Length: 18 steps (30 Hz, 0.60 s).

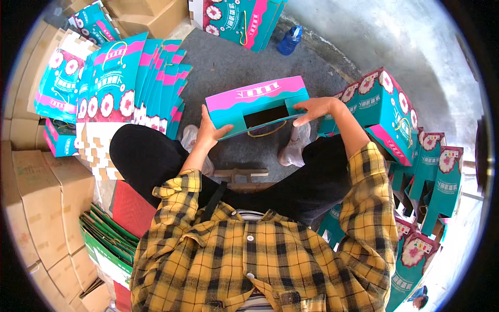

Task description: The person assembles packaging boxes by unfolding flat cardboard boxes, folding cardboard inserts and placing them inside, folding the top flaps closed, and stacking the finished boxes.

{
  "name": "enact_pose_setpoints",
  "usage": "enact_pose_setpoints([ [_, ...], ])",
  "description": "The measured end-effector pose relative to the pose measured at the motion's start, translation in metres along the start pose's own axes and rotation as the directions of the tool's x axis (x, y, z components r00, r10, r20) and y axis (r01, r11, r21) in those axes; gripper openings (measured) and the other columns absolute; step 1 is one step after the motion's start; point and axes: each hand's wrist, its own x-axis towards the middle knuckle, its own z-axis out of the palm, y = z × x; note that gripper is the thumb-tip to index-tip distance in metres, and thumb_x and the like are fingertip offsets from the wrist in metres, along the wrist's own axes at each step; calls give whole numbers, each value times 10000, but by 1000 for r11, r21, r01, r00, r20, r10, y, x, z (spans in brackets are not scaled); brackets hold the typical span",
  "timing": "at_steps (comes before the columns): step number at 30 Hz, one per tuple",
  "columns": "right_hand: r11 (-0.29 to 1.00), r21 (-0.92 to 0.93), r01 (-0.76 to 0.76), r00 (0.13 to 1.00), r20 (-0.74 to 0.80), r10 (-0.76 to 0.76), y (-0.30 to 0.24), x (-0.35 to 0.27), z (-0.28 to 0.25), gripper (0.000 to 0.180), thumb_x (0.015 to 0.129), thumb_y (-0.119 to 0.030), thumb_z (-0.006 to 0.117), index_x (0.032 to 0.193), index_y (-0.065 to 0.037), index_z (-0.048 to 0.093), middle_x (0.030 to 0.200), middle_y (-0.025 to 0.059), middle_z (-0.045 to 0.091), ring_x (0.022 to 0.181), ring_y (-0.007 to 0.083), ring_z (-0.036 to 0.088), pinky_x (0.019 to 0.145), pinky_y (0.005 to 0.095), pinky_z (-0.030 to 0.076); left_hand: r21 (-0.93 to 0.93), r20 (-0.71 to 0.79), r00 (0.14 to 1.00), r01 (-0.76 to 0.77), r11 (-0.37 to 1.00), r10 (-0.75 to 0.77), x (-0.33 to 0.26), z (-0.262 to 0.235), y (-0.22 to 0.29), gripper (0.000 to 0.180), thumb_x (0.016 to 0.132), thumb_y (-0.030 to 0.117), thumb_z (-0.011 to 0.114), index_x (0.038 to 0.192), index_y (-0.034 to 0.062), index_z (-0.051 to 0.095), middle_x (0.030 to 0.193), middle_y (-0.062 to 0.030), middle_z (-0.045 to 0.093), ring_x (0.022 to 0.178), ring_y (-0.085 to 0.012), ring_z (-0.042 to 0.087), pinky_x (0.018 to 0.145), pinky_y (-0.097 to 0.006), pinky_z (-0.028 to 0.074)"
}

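Between my knees I hold a teal and pink cardboard carton (223, 115), with a dark rectangular opening in the side toward me. A yellow cord handle (260, 135) hangs below that opening. My left hand (209, 132) grips the carton's left end, its thumb lying along the near side and its other fingers mostly hidden behind. At the right end my right hand (314, 109) holds on, thumb and forefinger at the near edge beside the opening. The carton's inside looks dark, and I cannot make out anything in it.
Flat teal cartons (112, 88) stand in a fanned stack at left. Standing teal cartons (382, 104) crowd the right side. Brown boxes (39, 197) are piled at far left, above green folded cartons (106, 239). A blue bottle (289, 40) stands on the grey floor ahead.
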Motion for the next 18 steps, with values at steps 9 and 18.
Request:
enact_pose_setpoints([
  [9,942,99,-320,638,-712,292,34,32,4,1092,567,-591,764,1337,47,326,1164,269,564,1102,370,552,933,407,442,-270,178,777,629,729,-604,3,-3,16,878,807,700,460,1400,71,308,1281,-181,488,1169,-326,488,900,-461,434],
  [18,890,340,-304,734,-511,447,49,61,9,1039,527,-606,779,1193,117,445,1156,276,565,1101,355,557,917,383,450,-133,272,685,723,678,-676,-2,-1,49,942,738,671,601,1421,115,268,1425,-142,322,1270,-345,368,868,-539,471],
])
